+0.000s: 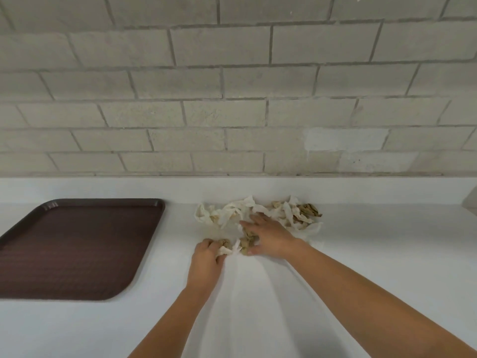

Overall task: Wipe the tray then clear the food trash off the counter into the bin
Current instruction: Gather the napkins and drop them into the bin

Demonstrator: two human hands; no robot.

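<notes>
Nearest you, at the left end of the desk (387, 267), the tray (77, 249) lies flat: dark brown, raised rim, nothing on it. Judged stiff and light.

Mid-desk, your left hand (206, 257) has its fingers (206, 243) curled round a scrap (227, 248) of crumpled white paper with a brown stain. Just beside it, your right hand (271, 239) lies palm down, fingers spread, over a brown clump (247, 240), with the fingertips reaching the main heap.

Beyond, close to the desk's back edge, the food trash (258, 210) lies in a loose, ragged line: twisted white paper, with tan and brown bits among it, thickest at the right end.

Assessment: the material is very light, soft and limp. It will crush under grip but will not hold together, so small pieces are likely to drop. Do not pinch single strands. Rake the line inward with both hands, bunch it, then take it from below and from the sides.

The bin is not in view. Behind the desk stands a grey brick wall (232, 99).
</notes>
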